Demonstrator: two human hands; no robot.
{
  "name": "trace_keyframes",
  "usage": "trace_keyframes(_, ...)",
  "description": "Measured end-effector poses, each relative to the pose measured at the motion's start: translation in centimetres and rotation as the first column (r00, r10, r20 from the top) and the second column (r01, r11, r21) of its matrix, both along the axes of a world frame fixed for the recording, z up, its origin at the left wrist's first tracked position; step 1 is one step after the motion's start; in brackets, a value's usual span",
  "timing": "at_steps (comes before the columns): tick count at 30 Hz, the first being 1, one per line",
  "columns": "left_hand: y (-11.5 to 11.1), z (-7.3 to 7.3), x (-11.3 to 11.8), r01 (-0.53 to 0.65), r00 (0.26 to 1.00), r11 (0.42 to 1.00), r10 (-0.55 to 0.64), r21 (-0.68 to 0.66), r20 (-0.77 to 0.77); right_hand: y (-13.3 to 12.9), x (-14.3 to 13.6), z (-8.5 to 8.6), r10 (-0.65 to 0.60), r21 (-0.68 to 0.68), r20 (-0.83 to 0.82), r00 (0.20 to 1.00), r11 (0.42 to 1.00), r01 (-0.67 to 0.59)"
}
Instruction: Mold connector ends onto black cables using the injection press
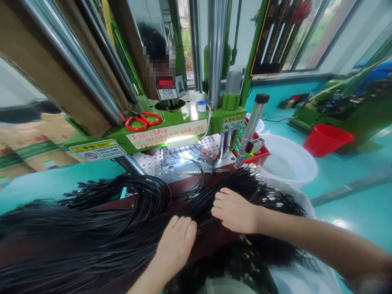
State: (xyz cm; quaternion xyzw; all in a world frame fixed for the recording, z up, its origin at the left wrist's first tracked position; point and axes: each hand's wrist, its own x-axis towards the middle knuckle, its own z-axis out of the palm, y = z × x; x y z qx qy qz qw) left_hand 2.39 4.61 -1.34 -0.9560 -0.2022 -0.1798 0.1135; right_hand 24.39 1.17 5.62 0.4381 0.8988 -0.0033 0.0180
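Observation:
My left hand (177,239) is closed, knuckles up, at the near edge of the brown worktop (211,243). Farther right, my right hand (235,210) is also curled shut over a bundle of thin black cables (205,200). Dark strands run between the two fists, so both appear to grip cable; the fingertips are hidden underneath. To the left lies a large heap of black cables (92,228), part of it looped. Silvery cable ends (269,192) fan out beyond my right hand. Several cables lead into the lit metal mould (183,155) in front of me.
A green press (122,143) with steel columns stands ahead, red-handled scissors (143,121) lying on its plate. To the right are a lever-like metal post (252,126), a red bin (251,157), a white tub (288,159) and a red bucket (327,139). Stacked sacks (36,143) stand at left.

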Motion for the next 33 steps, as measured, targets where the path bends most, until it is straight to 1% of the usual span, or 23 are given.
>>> trace_keyframes(3, 0.6, 0.1, -0.2, 0.023, 0.986, 1.000, -0.025, 0.018, 0.163, 0.4, 0.2, 1.6, -0.039, 0.074, 0.040, 0.998, 0.997, 0.036)
trace_keyframes(6, 1.2, 0.9, -0.5, 0.020, 0.964, 1.000, -0.025, 0.023, 0.265, 0.7, 0.0, 3.5, -0.085, 0.108, 0.073, 0.994, 0.991, 0.077)
trace_keyframes(9, 1.9, 2.0, -1.2, -0.024, 0.934, 0.999, 0.031, -0.024, 0.357, 0.4, -0.8, 6.4, -0.105, 0.116, 0.021, 0.994, 0.988, 0.102)
trace_keyframes(11, 2.2, 2.5, -1.6, -0.029, 0.922, 0.998, 0.048, -0.055, 0.384, -0.2, -1.1, 8.7, -0.136, 0.149, 0.013, 0.991, 0.980, 0.133)
trace_keyframes(12, 2.3, 2.6, -1.6, -0.022, 0.923, 0.997, 0.047, -0.068, 0.381, -0.5, -1.0, 9.6, -0.156, 0.161, 0.044, 0.987, 0.976, 0.147)
trace_keyframes(13, 2.2, 2.5, -1.5, -0.020, 0.932, 0.997, 0.048, -0.081, 0.360, -0.7, -0.5, 10.3, -0.187, 0.169, 0.087, 0.979, 0.971, 0.170)
trace_keyframes(14, 2.1, 2.3, -1.2, -0.028, 0.947, 0.995, 0.057, -0.095, 0.317, -0.9, 0.2, 10.5, -0.224, 0.169, 0.134, 0.965, 0.965, 0.201)
trace_keyframes(15, 1.9, 2.0, -0.9, -0.049, 0.965, 0.993, 0.075, -0.106, 0.253, -1.0, 1.3, 10.2, -0.272, 0.165, 0.171, 0.947, 0.955, 0.245)
trace_keyframes(16, 1.7, 1.7, -0.5, -0.080, 0.978, 0.991, 0.099, -0.106, 0.182, -1.1, 2.6, 9.6, -0.324, 0.169, 0.184, 0.928, 0.940, 0.295)
trace_keyframes(17, 1.4, 1.3, 0.0, -0.112, 0.986, 0.989, 0.123, -0.097, 0.111, -1.2, 4.0, 8.5, -0.361, 0.159, 0.184, 0.914, 0.929, 0.335)
trace_keyframes(18, 1.2, 0.9, 0.4, -0.132, 0.989, 0.988, 0.137, -0.083, 0.055, -1.4, 5.2, 7.2, -0.376, 0.134, 0.160, 0.913, 0.924, 0.358)
trace_keyframes(20, 0.8, 0.4, 1.1, -0.131, 0.991, 0.989, 0.130, -0.073, -0.016, -2.1, 7.0, 4.1, -0.419, 0.046, 0.106, 0.902, 0.908, 0.417)
trace_keyframes(22, 0.5, 0.4, 1.5, -0.106, 0.993, 0.990, 0.101, -0.093, -0.060, -3.1, 7.3, 1.1, -0.453, 0.035, 0.038, 0.891, 0.891, 0.452)
trace_keyframes(24, 0.5, 0.5, 1.8, -0.107, 0.990, 0.988, 0.094, -0.116, -0.109, -4.1, 6.5, -1.3, -0.410, 0.027, -0.032, 0.911, 0.911, 0.411)
trace_keyframes(26, 0.5, 0.5, 2.1, -0.150, 0.981, 0.982, 0.132, -0.116, -0.144, -4.6, 5.6, -3.1, -0.355, 0.027, -0.074, 0.932, 0.933, 0.358)
trace_keyframes(29, 0.4, 0.1, 2.5, -0.213, 0.966, 0.972, 0.196, -0.096, -0.168, -3.6, 6.0, -4.6, -0.347, 0.105, -0.105, 0.932, 0.928, 0.357)
trace_keyframes(31, 0.4, -0.4, 2.6, -0.196, 0.969, 0.978, 0.183, -0.067, -0.169, -2.1, 7.1, -4.7, -0.327, 0.158, -0.112, 0.938, 0.926, 0.342)
trace_keyframes(33, 0.4, -0.6, 2.4, -0.141, 0.977, 0.989, 0.133, -0.037, -0.168, -0.7, 8.1, -4.4, -0.244, 0.165, -0.107, 0.964, 0.951, 0.260)
